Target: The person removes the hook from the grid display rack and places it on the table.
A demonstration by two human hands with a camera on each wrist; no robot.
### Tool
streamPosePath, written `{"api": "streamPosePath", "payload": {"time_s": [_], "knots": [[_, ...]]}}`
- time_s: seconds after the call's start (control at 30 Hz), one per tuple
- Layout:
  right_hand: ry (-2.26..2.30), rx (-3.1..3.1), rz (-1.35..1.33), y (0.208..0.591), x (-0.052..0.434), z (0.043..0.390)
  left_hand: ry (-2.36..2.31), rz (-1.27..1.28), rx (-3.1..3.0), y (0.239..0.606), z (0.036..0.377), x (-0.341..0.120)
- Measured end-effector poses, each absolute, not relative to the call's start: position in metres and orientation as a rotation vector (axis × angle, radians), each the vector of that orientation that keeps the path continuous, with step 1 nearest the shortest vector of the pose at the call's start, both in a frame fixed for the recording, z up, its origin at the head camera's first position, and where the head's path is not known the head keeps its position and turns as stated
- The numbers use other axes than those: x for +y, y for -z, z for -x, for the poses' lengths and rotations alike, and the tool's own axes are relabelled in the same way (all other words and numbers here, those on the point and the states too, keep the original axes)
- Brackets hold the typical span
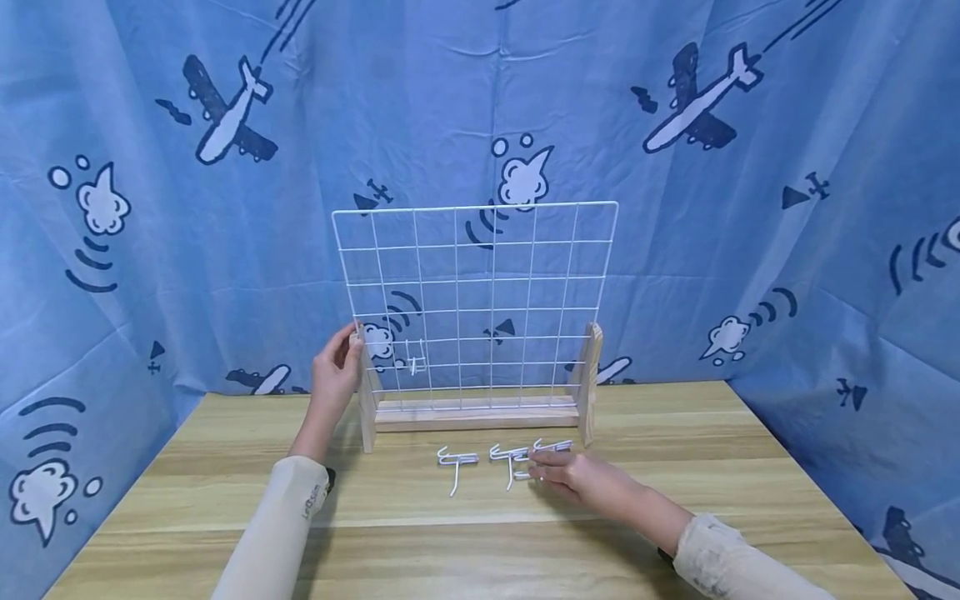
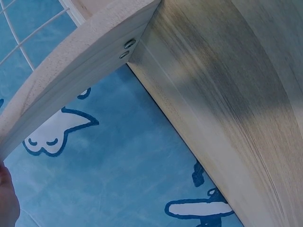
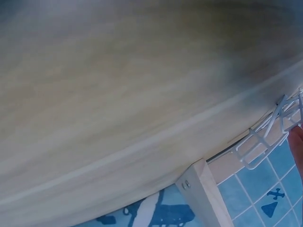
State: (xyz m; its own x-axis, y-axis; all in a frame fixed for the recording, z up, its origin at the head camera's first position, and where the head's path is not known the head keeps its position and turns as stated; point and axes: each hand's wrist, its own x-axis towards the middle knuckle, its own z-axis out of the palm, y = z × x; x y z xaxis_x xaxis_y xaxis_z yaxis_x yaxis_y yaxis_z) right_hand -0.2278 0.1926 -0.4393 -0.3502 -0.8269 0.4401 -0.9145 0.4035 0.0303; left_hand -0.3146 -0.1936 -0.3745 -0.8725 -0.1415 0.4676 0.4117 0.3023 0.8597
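Observation:
A white wire grid panel [image 1: 474,277] stands upright in a wooden stand, and my left hand [image 1: 336,364] grips the top of its left wooden upright [image 1: 367,400], thumb in front. In the left wrist view that upright [image 2: 71,75] shows two screws near its foot. My right hand [image 1: 573,477] is low over the table, its fingers pinching a white wire hook [image 1: 521,476] that they mostly cover. Beside it lie more wire hooks, one at the left [image 1: 457,459] and another in the middle [image 1: 508,455]. One small hook [image 1: 415,360] hangs on the grid's lower left.
The stand's right upright [image 1: 591,383] and its bottom crossbar [image 1: 476,412] rest near the back of the wood-grain table [image 1: 420,550]. Blue curtains [image 1: 420,100] printed with planes and clouds hang behind the table and along both sides.

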Motion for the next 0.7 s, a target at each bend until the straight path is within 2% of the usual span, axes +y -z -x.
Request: {"api": "streamPosePath", "payload": {"time_s": [0.37, 0.53, 0.7], "knots": [[-0.245, -2.331, -1.42, 0.441, 0.191, 0.21, 1.615, 0.281, -2.12, 0.349, 0.288, -0.184], [-0.222, -2.317, -1.397, 0.442, 0.189, 0.208, 1.608, 0.268, -2.132, 0.35, 0.289, -0.184], [-0.17, -2.299, -1.382, 0.444, 0.186, 0.207, 1.623, 0.271, -2.107, 0.367, 0.307, -0.192]]}}
